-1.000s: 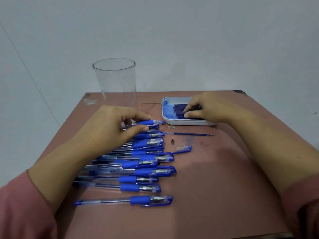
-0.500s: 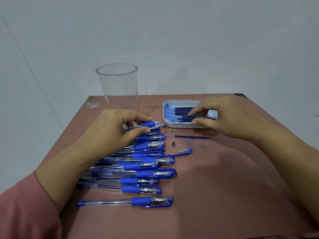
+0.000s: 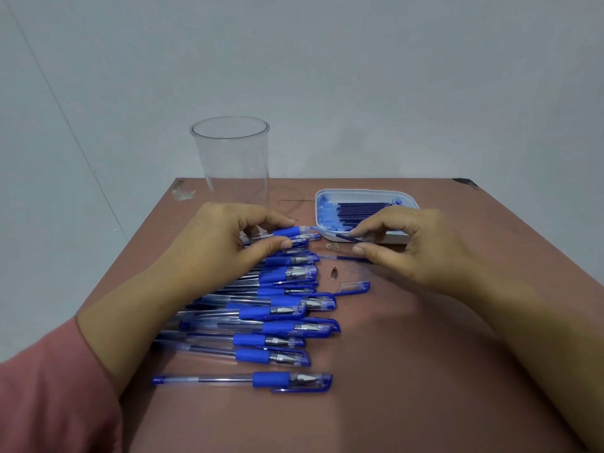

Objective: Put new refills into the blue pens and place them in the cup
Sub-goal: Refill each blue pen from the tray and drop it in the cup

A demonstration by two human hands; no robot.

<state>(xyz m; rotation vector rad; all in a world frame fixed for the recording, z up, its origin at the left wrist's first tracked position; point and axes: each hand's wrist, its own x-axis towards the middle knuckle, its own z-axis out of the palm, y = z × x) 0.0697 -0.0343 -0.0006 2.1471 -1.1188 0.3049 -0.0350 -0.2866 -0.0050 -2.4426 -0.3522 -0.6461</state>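
Two hands: both low over the counter [image 3: 408, 371], sleeves pink at the wrists.
Left hand [image 3: 215, 246]: fingers still pinched shut on the top pen [image 3: 287, 231] of the row, gripping its blue grip section, open end pointing right. It has barely shifted since a second ago.
Right hand [image 3: 415, 243]: here's the change! A second ago it was flat in the tray, half a second ago lifting at the near rim, and now it has come out toward the left hand.
Right fingers: thumb and forefinger closed on a refill [image 3: 340, 235], dark blue, its pale tip aimed at the open end of the held pen and just short of it.
Tray [image 3: 359, 192]: white, blue-stained inside, more refills lying lengthwise in it, at the far right of the counter.
Pen row [image 3: 287, 328]: blue capped pens stacked side by side below the left hand, tips to the right, one lying apart nearest the camera.
Loose bits: another refill [image 3: 346, 257] flat on the counter under the right hand, a small metal tip [image 3: 334, 273] beside it, a loose cap [image 3: 354, 286] just below.
Cup [image 3: 233, 158]: clear, upright at the far edge behind the left hand, no pens in it.
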